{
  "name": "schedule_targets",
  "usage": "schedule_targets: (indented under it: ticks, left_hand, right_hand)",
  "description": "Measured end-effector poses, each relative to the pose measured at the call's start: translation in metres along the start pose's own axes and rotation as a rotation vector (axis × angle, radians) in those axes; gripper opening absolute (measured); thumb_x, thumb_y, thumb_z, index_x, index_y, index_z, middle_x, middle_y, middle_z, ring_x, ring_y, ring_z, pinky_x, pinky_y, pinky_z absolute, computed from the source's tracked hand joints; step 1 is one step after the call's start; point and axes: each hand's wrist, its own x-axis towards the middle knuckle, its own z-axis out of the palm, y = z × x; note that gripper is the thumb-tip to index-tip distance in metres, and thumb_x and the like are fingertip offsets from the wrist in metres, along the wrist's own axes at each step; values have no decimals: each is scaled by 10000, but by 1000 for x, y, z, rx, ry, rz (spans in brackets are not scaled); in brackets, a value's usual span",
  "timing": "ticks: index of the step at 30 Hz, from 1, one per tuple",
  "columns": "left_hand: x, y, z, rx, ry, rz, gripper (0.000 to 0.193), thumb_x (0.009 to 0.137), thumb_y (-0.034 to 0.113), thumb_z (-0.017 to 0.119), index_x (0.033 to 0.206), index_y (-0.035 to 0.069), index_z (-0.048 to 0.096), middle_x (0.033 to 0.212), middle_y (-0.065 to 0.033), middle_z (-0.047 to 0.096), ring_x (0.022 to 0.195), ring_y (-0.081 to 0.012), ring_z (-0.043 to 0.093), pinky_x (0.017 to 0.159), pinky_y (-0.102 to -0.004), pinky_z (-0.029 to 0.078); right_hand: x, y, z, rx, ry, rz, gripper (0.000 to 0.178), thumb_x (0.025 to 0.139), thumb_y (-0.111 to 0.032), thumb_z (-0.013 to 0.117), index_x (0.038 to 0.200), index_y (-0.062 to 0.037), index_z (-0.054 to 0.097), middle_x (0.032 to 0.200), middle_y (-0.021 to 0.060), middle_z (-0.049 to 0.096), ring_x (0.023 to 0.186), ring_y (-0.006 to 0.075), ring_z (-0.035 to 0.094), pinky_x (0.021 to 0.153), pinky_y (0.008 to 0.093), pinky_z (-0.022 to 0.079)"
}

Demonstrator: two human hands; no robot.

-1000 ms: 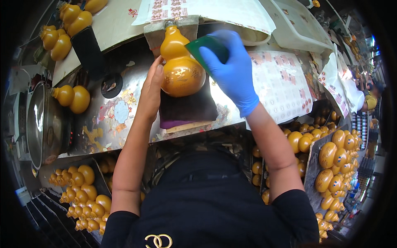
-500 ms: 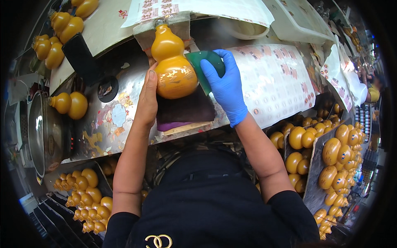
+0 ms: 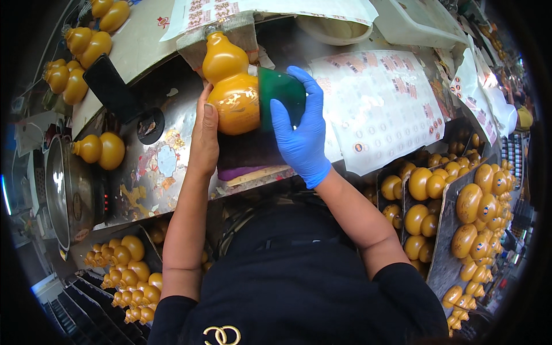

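Note:
A glossy yellow gourd-shaped bottle [image 3: 232,106] lies on a dark pad [image 3: 247,154], its narrow neck on a grey cloth-covered rest [image 3: 240,31]. Gold and brown markings show on its larger bulb. My bare left hand [image 3: 205,135] braces that bulb from the left, thumb up along its side. In my right hand [image 3: 303,133], gloved in blue, is a flexible dark green sheet [image 3: 282,95], gripped between thumb and fingers. The sheet's left edge lies against the right side of the large bulb. Some of my left fingers are hidden behind the bottle.
Printed white sheets [image 3: 382,109] cover the bench on the right. At left are a black phone [image 3: 112,86], a metal pan [image 3: 57,187] and another gourd bottle [image 3: 103,149]. Racks of gourd bottles stand below on both sides. A white tray [image 3: 422,26] sits far right.
The green sheet now faces upward more broadly beside the large bulb, and my gloved hand has turned with it. The whole view has shifted slightly; my left hand stays on the bottle.

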Motion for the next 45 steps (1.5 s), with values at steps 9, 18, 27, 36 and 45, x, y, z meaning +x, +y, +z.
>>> schedule_targets:
  ticks: [9,18,27,36,45]
  left_hand:
    - [1,3,0,-75,6,-40,666,1009,506,231,1443,1,250,1369,-172,441,1277,-245,441,1085,-344,310]
    - [2,9,2,-176,-9,-69,644,1017,481,214,1446,3,253,1368,-174,450,1275,-245,448,1080,-339,320]
    - [1,-7,-5,-71,62,-5,618,1015,469,267,1397,-5,371,1319,-187,499,1230,-249,486,1048,-336,342]
    - [5,-12,-9,-75,55,33,610,1015,466,280,1381,-6,400,1312,-202,505,1240,-259,475,1046,-341,339]
    - [4,-8,-13,-141,61,-46,591,1025,433,287,1392,-15,403,1396,-168,446,1317,-236,395,1095,-310,261]
  right_hand:
    - [14,-2,-10,-63,-19,-12,472,892,-114,616,1318,-47,424,1152,156,591,1016,239,622,847,329,501]
    - [82,1,-19,128,-456,159,377,854,-195,694,1169,-67,533,988,103,638,946,152,613,834,280,503]
    - [120,-28,-1,-166,-948,81,331,877,-204,674,1166,-62,595,1045,58,649,976,129,607,899,294,497]
    - [128,-16,9,-265,-827,-171,394,856,-342,674,1130,-76,576,976,144,670,886,268,673,805,336,532]
    - [130,-55,30,-555,-1098,-208,328,853,-222,630,1136,-65,577,953,171,654,876,292,650,813,354,499]
